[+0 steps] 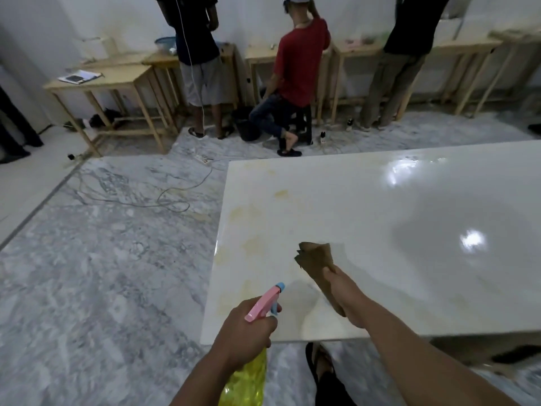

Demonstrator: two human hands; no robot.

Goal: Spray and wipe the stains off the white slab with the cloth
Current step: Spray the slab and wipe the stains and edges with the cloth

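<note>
Yellowish stains (253,244) marked the near left part of the white slab (409,230), running from its far left corner down toward the edge closest to me. My left hand (248,329) was wrapped tight around the neck of a spray bottle (254,347), one finger curled over the blue trigger, the pink head with its blue nozzle aimed at the slab's near left corner. That hand hung just off the slab's near left corner, over the grey marbled floor (102,273), and the bottle's clear yellow body hung below my fist. My right hand (342,291) was clenched on a brown cloth (316,259), bunched so that a loose end stuck out beyond my fingers, over the stained area. Whether the cloth touched the surface I could not tell. The right half of the slab was glossy, with two bright reflections of light.

Beyond the slab, a cable (164,197) trailed across the floor. Three people (298,68) stood or knelt with their backs to me at wooden tables (123,80) along the wall.
</note>
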